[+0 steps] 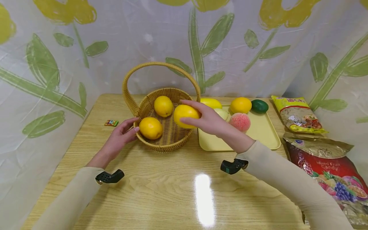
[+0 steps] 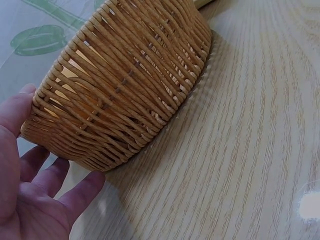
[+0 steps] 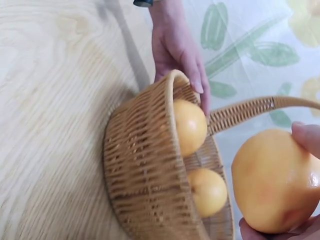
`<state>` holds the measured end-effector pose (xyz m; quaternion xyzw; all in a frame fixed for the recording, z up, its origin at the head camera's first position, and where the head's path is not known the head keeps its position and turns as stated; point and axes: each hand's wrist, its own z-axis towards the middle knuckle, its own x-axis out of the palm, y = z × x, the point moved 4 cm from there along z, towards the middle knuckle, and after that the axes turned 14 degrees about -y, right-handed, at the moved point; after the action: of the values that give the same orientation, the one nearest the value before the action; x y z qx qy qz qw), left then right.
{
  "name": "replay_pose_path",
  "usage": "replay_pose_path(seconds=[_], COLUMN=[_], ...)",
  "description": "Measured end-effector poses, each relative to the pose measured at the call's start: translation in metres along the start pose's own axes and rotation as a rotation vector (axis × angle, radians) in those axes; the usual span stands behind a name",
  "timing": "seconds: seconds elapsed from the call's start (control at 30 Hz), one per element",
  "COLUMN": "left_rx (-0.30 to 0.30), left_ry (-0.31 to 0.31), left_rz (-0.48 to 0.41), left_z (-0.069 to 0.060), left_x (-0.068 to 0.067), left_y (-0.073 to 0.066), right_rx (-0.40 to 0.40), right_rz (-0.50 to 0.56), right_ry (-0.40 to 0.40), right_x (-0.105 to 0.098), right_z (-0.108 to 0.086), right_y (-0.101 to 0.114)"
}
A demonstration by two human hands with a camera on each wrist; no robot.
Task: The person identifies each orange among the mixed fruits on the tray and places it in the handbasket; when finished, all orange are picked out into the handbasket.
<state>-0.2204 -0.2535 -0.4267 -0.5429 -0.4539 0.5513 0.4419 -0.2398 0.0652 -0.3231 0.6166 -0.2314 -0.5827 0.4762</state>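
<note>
A round yellow-orange fruit (image 1: 186,116) is gripped in my right hand (image 1: 211,118), above the right part of the wicker basket (image 1: 165,147). In the right wrist view the held fruit (image 3: 275,180) shows a faint reddish blush, with fingertips on two sides. Two similar fruits lie inside the basket, one near the back (image 1: 163,106) and one at the front left (image 1: 150,128). My left hand (image 1: 122,135) holds the basket's left side. The left wrist view shows its thumb at the rim and its fingers (image 2: 82,192) against the outer wall.
A yellow tray (image 1: 258,140) right of the basket bears a pink peach (image 1: 240,122), a yellow-orange fruit (image 1: 241,105), a dark green fruit (image 1: 260,106) and other yellow fruits. Two snack bags, one yellow (image 1: 299,115) and one red (image 1: 327,166), lie farther right. A small candy packet (image 1: 111,123) lies left.
</note>
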Motion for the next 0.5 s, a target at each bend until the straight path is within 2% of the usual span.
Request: replay_pose_path(seconds=[0.17,0.5], left_rx=[0.002,0.008], left_ry=[-0.002,0.0], left_rz=[-0.004,-0.011], left_z=[0.0,0.0], left_x=[0.0,-0.001], left_y=[0.001,0.002], right_rx=[-0.026,0.059], right_rz=[-0.024,-0.064], right_ry=[-0.018,-0.011], right_x=[0.014,0.033], right_z=[0.012,0.032], right_y=[0.008,0.012])
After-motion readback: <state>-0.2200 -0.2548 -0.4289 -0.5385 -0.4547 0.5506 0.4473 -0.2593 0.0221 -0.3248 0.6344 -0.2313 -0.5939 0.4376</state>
